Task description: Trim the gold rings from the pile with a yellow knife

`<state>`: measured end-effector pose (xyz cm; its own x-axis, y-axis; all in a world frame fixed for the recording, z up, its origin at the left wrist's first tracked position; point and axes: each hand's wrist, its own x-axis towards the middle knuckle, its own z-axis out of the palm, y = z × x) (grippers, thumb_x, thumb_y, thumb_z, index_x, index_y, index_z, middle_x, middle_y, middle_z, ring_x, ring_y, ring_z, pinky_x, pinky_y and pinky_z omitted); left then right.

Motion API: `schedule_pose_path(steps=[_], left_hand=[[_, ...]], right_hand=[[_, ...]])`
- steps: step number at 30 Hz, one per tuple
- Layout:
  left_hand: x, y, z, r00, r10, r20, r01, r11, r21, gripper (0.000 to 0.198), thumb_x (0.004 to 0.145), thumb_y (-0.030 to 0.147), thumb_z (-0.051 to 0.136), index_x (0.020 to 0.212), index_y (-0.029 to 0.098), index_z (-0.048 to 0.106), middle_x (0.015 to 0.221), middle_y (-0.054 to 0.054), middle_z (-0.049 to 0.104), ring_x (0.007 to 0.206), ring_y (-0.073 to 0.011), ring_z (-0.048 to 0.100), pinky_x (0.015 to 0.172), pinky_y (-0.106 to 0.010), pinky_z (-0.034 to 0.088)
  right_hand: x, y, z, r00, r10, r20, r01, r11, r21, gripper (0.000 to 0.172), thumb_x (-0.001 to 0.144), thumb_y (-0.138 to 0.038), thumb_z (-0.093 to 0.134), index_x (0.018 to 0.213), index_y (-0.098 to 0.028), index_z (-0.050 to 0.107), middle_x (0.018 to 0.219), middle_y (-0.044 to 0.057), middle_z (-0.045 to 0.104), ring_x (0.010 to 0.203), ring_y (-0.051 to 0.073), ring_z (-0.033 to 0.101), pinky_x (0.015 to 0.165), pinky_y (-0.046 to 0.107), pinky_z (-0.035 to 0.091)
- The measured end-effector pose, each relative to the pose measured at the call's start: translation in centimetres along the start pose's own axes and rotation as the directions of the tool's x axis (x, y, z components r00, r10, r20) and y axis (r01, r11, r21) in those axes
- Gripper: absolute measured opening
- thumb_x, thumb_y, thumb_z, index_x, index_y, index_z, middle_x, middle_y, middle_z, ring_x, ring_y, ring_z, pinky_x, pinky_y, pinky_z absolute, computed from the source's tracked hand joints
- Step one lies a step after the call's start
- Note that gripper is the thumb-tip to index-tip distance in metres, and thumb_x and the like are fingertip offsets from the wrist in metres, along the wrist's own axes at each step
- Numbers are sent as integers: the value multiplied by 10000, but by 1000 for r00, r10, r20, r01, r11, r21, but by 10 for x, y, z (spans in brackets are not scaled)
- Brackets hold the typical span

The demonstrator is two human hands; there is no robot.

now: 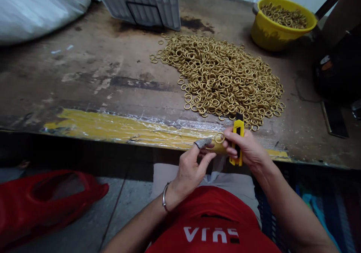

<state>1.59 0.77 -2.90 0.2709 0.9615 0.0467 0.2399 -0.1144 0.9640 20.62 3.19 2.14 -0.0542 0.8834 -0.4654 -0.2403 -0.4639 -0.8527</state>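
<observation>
My right hand [245, 146] grips a yellow utility knife [238, 142] upright, its black end uppermost. The same hand's thumb and fingertip pinch a gold-coloured metal ring [219, 143]. Facing it from the left is my left hand [194, 162], with a grey wrap [203, 143] on the index finger. Its thumb and fingers curl around what looks like another ring, of which only part of the edge shows. Both hands are over the table's front edge, just in front of a large heap of similar rings [222, 76].
A yellow basin [265, 33] of rings stands at the back right. At the back is a grey plastic crate [152, 8], with a white sack [36, 12] to its left. A phone [334, 119] lies at the right. Yellow tape [113, 129] covers the table's front edge. A red chair [56, 204] stands below left.
</observation>
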Motion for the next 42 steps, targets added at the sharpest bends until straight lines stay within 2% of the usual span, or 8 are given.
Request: schedule_pose_path(steps=[11, 16, 18, 21, 26, 35, 38, 42], left_hand=[[7, 11, -3, 987, 161, -25, -157, 981, 113, 107, 896, 276, 702, 943, 206, 770, 858, -41, 774, 778, -176, 703, 784, -285, 563], [7, 17, -2, 992, -117, 41, 122, 982, -147, 117, 850, 280, 717, 887, 172, 740, 760, -29, 747, 657, -152, 672, 677, -266, 564], [9, 19, -1, 973, -207, 101, 227, 933, -280, 146, 843, 303, 708, 853, 158, 703, 677, -15, 709, 585, -139, 647, 613, -256, 560], [10, 21, -1, 960, -250, 129, 280, 892, -355, 181, 817, 325, 718, 823, 156, 654, 634, 0, 667, 555, -126, 624, 579, -242, 552], [13, 22, 2, 960, -242, 138, 277, 887, -370, 189, 786, 326, 714, 850, 164, 639, 679, 11, 634, 570, -111, 587, 561, -222, 528], [6, 30, -16, 982, -75, 175, 119, 960, -255, 128, 810, 238, 639, 713, 186, 573, 644, 21, 545, 578, -106, 492, 555, -227, 425], [-1, 37, -24, 939, 30, 342, 74, 955, -288, 67, 771, 188, 673, 751, 183, 609, 702, -3, 597, 635, -128, 530, 621, -262, 455], [5, 23, -21, 933, -98, 347, 268, 833, -484, 189, 831, 303, 684, 732, 173, 589, 618, 15, 555, 549, -102, 485, 549, -245, 400]], right_hand=[[-8, 21, 12, 984, 141, 110, -161, 968, 194, 398, 651, -459, 840, 681, -185, 553, 542, -65, 547, 374, 35, 365, 343, 177, 268], [-18, 22, 10, 995, -18, 94, 28, 994, -105, 390, 828, -542, 660, 674, -203, 544, 533, -61, 483, 421, 70, 379, 411, 214, 303], [-24, 25, 7, 975, -215, 50, 217, 893, -393, 325, 907, -460, 579, 707, -204, 566, 596, -30, 529, 511, 101, 454, 510, 241, 374], [-32, 33, 1, 881, -459, 116, 370, 515, -774, 155, 919, -260, 524, 841, -190, 638, 776, 42, 657, 707, 164, 580, 698, 295, 441], [-35, 44, 1, 865, -465, 189, 292, 158, -943, 232, 879, -113, 466, 998, -171, 656, 912, 92, 718, 806, 202, 639, 739, 303, 452], [-18, 24, -1, 947, -320, 33, 9, -77, -997, 229, 866, -66, 497, 994, -155, 666, 942, 120, 734, 786, 226, 655, 640, 308, 356], [-6, 15, -11, 921, -378, -88, -132, -92, -987, 205, 886, -85, 495, 986, -143, 664, 931, 131, 724, 787, 240, 650, 639, 320, 342], [19, 6, -10, 869, -494, 35, -19, -104, -994, 218, 906, -125, 512, 1054, -167, 667, 1055, 109, 697, 846, 226, 645, 663, 311, 354]])
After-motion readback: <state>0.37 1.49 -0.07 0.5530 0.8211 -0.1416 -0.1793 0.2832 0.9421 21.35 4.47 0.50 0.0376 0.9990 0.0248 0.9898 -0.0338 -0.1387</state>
